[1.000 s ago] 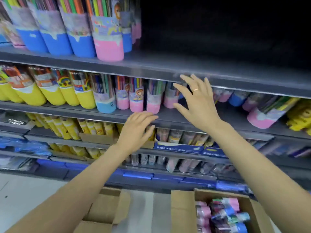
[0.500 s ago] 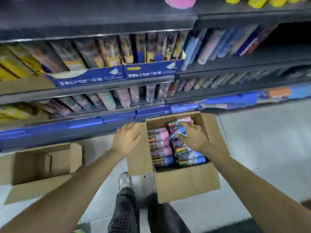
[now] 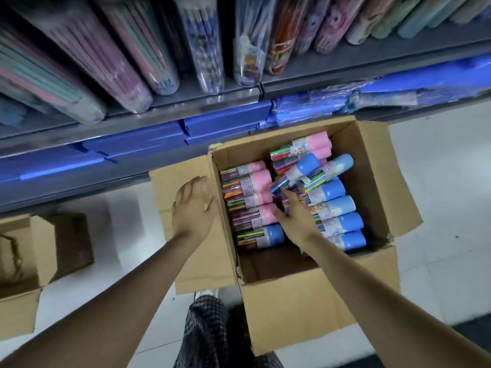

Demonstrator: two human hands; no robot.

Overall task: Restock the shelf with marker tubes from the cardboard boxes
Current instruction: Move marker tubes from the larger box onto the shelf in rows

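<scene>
Evidently much restocking remains: the open cardboard box on the floor holds many marker tubes, the right hand reaches among them, grasp indeterminable, and the left hand lies relaxed on the box flap.

floor: pale tiles | checked trousers: bottom centre | blue packs: lowest level, stacked flat

Pretty clearly a shop aisle, stationery section I'd say: grey metal shelf packed with wrapped pen packs, blurry though, plus open cardboard boxes of marker tubes on a tiled floor.
</scene>
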